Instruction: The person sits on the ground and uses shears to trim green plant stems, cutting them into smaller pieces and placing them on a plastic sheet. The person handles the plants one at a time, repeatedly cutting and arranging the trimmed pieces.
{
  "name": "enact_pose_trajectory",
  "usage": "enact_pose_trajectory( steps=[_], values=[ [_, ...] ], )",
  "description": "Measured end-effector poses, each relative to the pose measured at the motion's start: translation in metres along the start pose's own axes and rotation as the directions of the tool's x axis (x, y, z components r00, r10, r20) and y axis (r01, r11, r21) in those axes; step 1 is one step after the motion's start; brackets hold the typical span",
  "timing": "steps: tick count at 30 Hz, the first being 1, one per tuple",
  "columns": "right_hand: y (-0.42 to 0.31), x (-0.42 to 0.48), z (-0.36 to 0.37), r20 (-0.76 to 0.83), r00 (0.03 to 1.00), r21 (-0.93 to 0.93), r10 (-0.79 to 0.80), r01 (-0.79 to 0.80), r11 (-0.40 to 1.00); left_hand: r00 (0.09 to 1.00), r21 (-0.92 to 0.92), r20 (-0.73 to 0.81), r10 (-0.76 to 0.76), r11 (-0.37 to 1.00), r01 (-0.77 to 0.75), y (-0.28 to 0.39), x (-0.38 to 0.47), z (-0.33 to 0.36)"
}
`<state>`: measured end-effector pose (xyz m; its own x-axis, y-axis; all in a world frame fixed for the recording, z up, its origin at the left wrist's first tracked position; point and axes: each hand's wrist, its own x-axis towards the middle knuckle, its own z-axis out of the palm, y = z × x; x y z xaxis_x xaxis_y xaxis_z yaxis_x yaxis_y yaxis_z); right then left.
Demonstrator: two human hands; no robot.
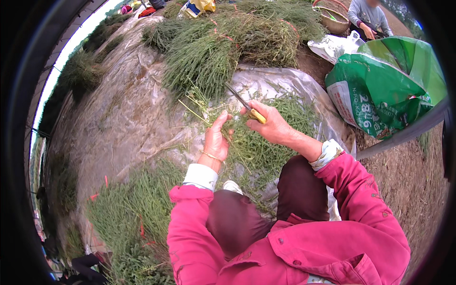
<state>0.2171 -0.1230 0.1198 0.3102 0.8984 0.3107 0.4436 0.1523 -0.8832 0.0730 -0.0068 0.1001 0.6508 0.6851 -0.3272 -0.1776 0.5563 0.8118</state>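
Observation:
My left hand (216,142) holds a small bunch of thin green stems (199,107) between thumb and fingers. Just to its right, my right hand (267,123) grips a tool with a yellow handle (258,116) and a narrow dark metal end (236,94), pointing up and left; whether it is a knife or shears I cannot tell. Cut green sprigs (274,142) lie beneath both hands on clear plastic sheeting (281,76). Beyond the tool's tip rests a large pile of leafy stems (203,57).
A green printed plastic sack (384,85) stands at the right beside a grey pole (402,137). Tied green bundles (142,206) lie at lower left. At upper right, a person (368,19) sits near a wicker basket (333,21) and a white bag (336,46).

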Motion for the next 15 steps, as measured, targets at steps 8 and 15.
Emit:
enact_pose_trajectory(
  steps=[8,15],
  values=[
    [0.010,-0.006,-0.036,0.118,0.915,0.476,0.386,-0.393,0.787,0.998,0.152,-0.065,-0.027,0.988,0.036,0.011,-0.005,-0.013],
    [0.022,-0.011,-0.045,0.231,0.909,0.477,0.348,-0.417,0.774,0.999,0.256,-0.036,-0.010,0.966,0.019,0.010,-0.011,0.001]
  ],
)
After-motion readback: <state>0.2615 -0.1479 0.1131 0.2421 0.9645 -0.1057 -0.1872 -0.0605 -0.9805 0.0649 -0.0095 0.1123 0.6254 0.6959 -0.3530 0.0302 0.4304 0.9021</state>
